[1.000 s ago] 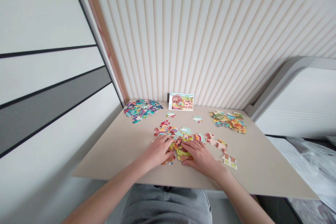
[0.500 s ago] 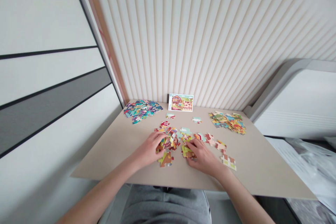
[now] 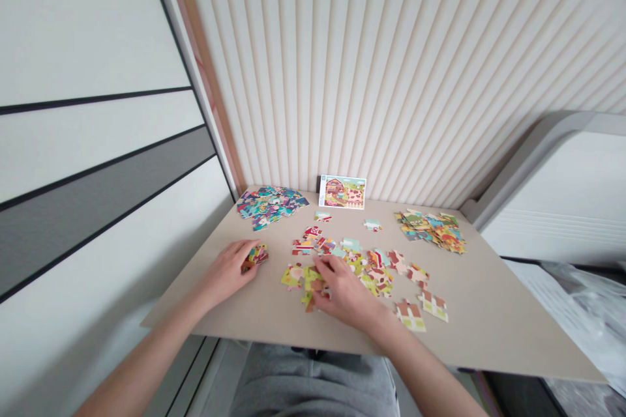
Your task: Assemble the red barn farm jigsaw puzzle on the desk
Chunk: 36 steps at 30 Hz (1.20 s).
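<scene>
Left grip [image 3: 231, 270] pinching a clump of pieces [image 3: 258, 254] at the left of the surface [image 3: 264, 316], right grip [image 3: 345, 290] over green pieces [image 3: 311, 275], whether pinching I cannot tell; should handle light, stiff, tabs likely to crease, best taken by opposite edges.

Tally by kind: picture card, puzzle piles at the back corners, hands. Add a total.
Picture card: 1
Piles: 2 (blue-purple pile, yellow-orange pile)
Hands: 2 (left hand, right hand)
Total: 5
Left out: the other puzzle pieces; some overlap or are partly covered by a hand, so no exact count.
</scene>
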Tool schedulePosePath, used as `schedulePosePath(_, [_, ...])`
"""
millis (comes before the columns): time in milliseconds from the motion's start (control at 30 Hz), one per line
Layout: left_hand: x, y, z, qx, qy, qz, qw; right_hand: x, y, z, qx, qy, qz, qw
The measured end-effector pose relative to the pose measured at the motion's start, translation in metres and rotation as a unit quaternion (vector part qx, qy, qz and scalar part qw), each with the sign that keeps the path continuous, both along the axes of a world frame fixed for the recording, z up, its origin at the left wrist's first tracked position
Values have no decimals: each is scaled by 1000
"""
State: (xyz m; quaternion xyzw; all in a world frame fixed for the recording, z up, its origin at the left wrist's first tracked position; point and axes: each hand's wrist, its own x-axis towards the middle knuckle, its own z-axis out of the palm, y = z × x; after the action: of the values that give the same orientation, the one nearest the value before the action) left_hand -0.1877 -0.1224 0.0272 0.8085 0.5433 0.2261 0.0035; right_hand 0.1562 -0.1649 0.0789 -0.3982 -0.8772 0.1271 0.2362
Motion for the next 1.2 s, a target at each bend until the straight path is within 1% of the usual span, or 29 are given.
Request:
schedulePosePath(67, [-6, 1, -7, -1, 0, 14, 1000, -36, 2, -7, 7, -13, 21, 1000])
schedulePosePath(100, [-7, 1, -10, -1, -1, 21, 1000, -50, 4, -11, 8, -16, 15, 1000])
schedulePosePath(167, [-7, -1, -13, 12, -2, 37, 999, -65, 10, -18, 17, -29, 6, 999])
schedulePosePath(200, [-6, -3, -13, 25, -3, 42, 999, -65, 14, -20, 24, -35, -6, 999])
schedulePosePath(267, [3, -11, -9, 51, 2, 34, 998, -53, 23, -21, 33, -48, -56, 997])
schedulePosePath(333, [18, -20, -2, 56, 19, -4, 998, -32, 32, -21, 23, -71, -133, 988])
schedulePosePath(400, [38, -29, 5, 36, 45, -59, 997, -14, 39, -22, -3, -100, -174, 980])
schedulePosePath(467, [59, -34, 11, 16, 59, -113, 992, -3, 42, -22, -21, -118, -179, 977])
schedulePosePath(500, [68, -35, 12, 7, 57, -128, 990, -1, 43, -22, -25, -121, -179, 976])
schedulePosePath(567, [83, -34, 14, -11, 42, -138, 989, -1, 44, -20, -30, -123, -185, 975])
schedulePosePath(633, [90, -31, 14, -30, 21, -135, 990, -4, 45, -17, -40, -123, -191, 973])
schedulePosePath(767, [91, -27, 14, -49, -13, -142, 988, -9, 47, -14, -50, -111, -196, 973])
schedulePosePath(933, [88, -27, 12, -47, -13, -138, 989, -9, 52, -14, -50, -77, -178, 980])
schedulePosePath(1067, [90, -28, 13, -15, -6, -141, 990, -12, 52, -15, -82, -26, -144, 986])
schedulePosePath(1133, [89, -26, 15, 11, 11, -139, 990, -14, 51, -18, -101, 22, -128, 986])
schedulePosePath(1200, [83, -21, 16, 34, 27, -130, 991, -16, 51, -23, -117, 72, -116, 984])
